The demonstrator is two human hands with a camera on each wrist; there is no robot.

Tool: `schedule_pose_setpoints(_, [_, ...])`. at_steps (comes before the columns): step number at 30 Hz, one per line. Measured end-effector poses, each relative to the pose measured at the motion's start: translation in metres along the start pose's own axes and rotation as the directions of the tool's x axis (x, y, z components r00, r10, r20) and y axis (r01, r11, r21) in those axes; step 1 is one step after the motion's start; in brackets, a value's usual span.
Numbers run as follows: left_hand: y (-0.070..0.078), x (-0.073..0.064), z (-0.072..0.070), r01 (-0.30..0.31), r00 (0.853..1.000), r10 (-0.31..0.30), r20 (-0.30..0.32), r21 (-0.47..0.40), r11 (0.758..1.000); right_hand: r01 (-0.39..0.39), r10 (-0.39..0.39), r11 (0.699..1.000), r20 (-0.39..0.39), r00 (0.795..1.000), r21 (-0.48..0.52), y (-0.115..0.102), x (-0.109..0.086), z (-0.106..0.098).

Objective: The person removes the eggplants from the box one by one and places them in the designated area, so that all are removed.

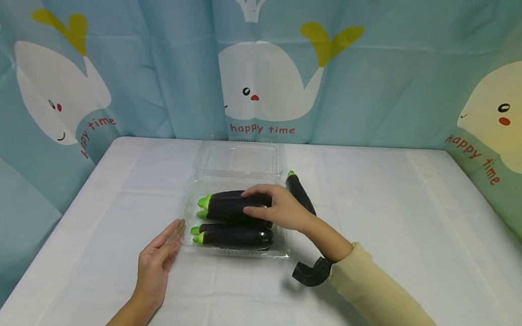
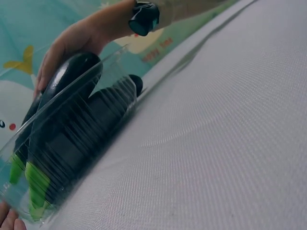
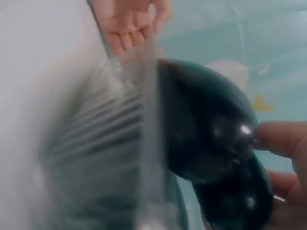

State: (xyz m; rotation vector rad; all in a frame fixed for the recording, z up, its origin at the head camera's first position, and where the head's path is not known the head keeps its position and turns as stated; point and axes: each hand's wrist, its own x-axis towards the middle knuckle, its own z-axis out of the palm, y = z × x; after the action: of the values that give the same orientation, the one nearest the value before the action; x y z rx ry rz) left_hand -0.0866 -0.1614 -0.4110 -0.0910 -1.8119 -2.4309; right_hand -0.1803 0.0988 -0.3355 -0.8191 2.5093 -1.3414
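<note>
A clear plastic clamshell box (image 1: 237,254) lies on the table with its lid folded back. Several dark eggplants (image 1: 236,238) with green stem ends lie in it, stems to the left. My right hand (image 1: 280,207) grips the eggplants at the back of the box by their rounded ends, with thumb and fingers on them. From the side, the held eggplants (image 2: 72,79) are tilted, their rounded ends above the rim. My left hand (image 1: 156,263) rests against the box's left side, fingers fairly straight; its fingertips (image 2: 8,218) just show in the left wrist view.
Just right of the box, another eggplant (image 1: 300,193) lies on the white tabletop (image 1: 407,233). The transparent lid (image 1: 240,159) reaches toward the back edge. Behind the table hangs a blue curtain (image 1: 181,62) with whale prints. A black band (image 1: 311,273) is on the right wrist.
</note>
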Motion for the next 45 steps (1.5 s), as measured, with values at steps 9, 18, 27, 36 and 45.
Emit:
schedule_pose_setpoints(9, [0.002,-0.001,0.001,0.01,1.0,-0.01,-0.006,0.0,1.0,-0.034,0.044,0.994,-0.093,0.995,0.107,0.002,-0.007,-0.012])
schedule_pose_setpoints(18, [0.001,-0.001,0.001,-0.007,1.0,0.007,-0.005,-0.008,1.0,-0.039,0.063,0.992,-0.195,0.979,0.122,0.004,-0.013,-0.023])
schedule_pose_setpoints(27, [0.002,-0.001,0.002,-0.014,1.0,0.014,-0.002,-0.013,1.0,-0.057,0.101,0.983,-0.254,0.962,0.175,0.004,-0.016,-0.03])
schedule_pose_setpoints(36, [0.002,-0.001,0.001,-0.024,1.0,0.024,0.003,-0.029,0.999,-0.097,0.144,0.982,-0.318,0.937,0.159,0.013,-0.028,-0.037])
schedule_pose_setpoints(45, [0.001,-0.001,0.0,-0.032,0.999,0.033,0.017,-0.034,0.999,-0.14,0.202,0.972,-0.372,0.906,0.188,0.018,-0.043,-0.046])
